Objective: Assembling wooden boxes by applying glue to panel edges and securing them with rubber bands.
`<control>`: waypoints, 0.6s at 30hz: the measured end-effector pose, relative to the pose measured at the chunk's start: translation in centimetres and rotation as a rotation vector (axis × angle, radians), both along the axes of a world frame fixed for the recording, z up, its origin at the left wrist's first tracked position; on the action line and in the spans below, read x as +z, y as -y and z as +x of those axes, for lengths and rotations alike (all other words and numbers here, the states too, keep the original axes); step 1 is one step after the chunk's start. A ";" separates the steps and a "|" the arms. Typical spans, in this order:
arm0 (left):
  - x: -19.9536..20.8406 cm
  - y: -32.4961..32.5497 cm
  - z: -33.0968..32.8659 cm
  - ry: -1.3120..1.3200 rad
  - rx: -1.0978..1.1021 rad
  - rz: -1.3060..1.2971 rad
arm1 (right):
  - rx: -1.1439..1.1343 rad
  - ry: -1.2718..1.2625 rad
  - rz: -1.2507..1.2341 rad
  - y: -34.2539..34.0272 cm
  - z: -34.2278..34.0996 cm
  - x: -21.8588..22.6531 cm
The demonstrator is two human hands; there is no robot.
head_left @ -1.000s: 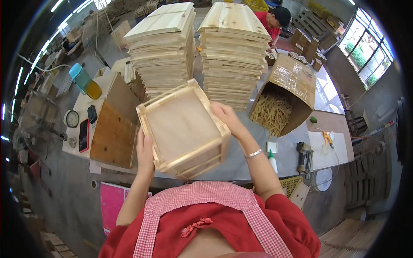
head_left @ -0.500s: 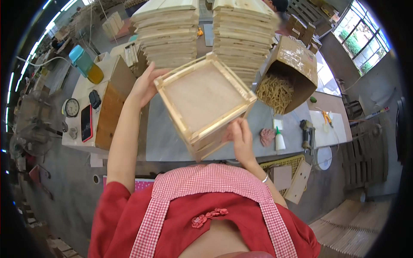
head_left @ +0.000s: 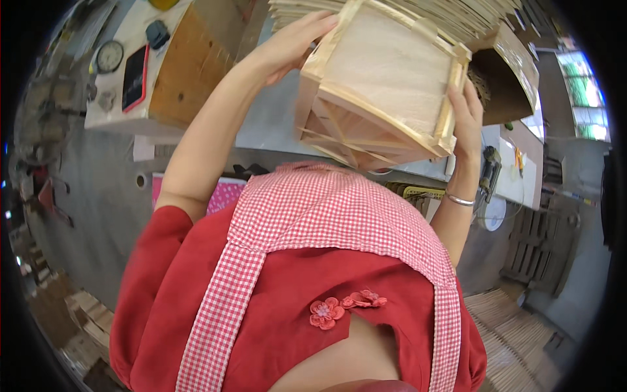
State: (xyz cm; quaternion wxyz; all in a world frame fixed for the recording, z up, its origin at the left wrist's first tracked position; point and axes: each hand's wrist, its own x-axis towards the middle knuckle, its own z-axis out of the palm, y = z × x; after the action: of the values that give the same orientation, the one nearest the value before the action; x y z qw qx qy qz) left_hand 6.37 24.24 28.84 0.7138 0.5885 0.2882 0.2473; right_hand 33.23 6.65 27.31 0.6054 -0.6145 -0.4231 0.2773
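Above the near part of the grey work table (head_left: pixel 261 130), I hold a pale wooden box frame (head_left: pixel 388 72) between both hands. Its top face is a whitish, cloudy panel, and crossed thin strips show on the side turned toward me. My left hand (head_left: pixel 297 42) grips the far left edge, with the fingertips over the top rim. On the right side, my right hand (head_left: pixel 466 117) is wrapped around the edge, fingers up against the frame; its thumb is hidden. The box is tilted, close to my checked apron.
Stacked wooden pieces (head_left: pixel 450 9) stand behind the box frame. An open cardboard box (head_left: pixel 519 68) lies at the right, near a dark hand tool (head_left: pixel 490 166). On the left, a wooden crate (head_left: pixel 186 81) adjoins a surface bearing a red-edged phone (head_left: pixel 135 78) and a round clock (head_left: pixel 109 57).
The box frame has come up and right, and turned so its crossed-strip side shows. My right hand has shifted from the near side to the right edge. The whole view has moved.
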 end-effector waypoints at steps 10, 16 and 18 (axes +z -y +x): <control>3.0 2.8 0.1 0.169 -0.046 0.445 | -0.011 0.003 -0.002 -1.1 1.4 2.6; 1.1 2.6 2.4 0.195 0.069 0.302 | 0.053 -0.048 0.020 -4.2 4.1 -0.3; 2.3 3.2 2.6 0.102 0.108 0.284 | 0.037 -0.042 0.057 -3.6 4.2 0.1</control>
State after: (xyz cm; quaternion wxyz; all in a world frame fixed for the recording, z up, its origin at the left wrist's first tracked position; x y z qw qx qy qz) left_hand 8.98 21.00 31.15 0.6228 0.6538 0.2448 0.3532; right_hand 37.43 10.27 27.45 0.6260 -0.5833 -0.4294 0.2891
